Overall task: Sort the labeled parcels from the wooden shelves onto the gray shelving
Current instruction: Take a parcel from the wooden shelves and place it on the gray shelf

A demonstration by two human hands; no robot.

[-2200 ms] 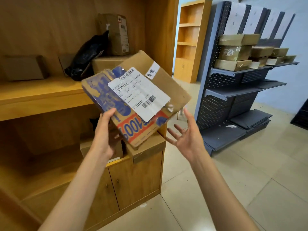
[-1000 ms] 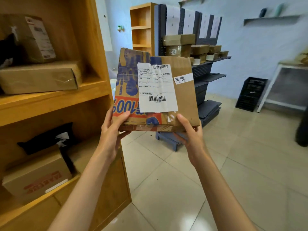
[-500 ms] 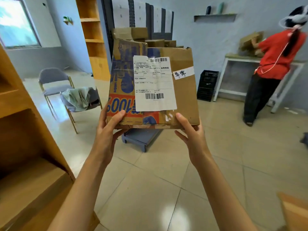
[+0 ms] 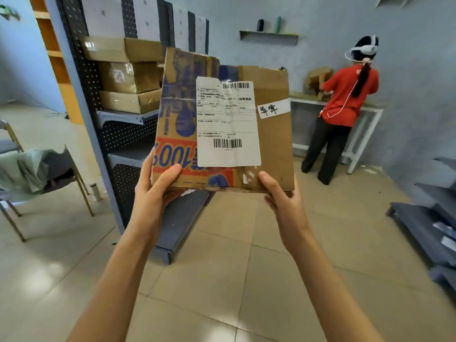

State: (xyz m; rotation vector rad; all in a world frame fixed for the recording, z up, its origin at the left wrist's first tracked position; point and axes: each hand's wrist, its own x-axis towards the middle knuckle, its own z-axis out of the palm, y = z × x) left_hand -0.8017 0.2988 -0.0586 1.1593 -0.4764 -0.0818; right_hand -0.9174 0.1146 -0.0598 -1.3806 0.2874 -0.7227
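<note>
With both hands' fingers gripping the parcel [image 4: 223, 124] by its lower corners, read the handwritten tag [image 4: 272, 109], then select the matching tier of the gray shelving [image 4: 128, 114].

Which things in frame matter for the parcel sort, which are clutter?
Job: parcel gripped by left hand and right hand; gray shelving with stacked boxes.
Clutter: chair, wall shelf, white table.

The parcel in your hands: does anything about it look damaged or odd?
Yes. The parcel is reused printed cardboard with a ragged, uneven top edge, and its shipping label has a torn top-left corner. Both hands, left hand and right hand, grip its bottom edge.
</note>
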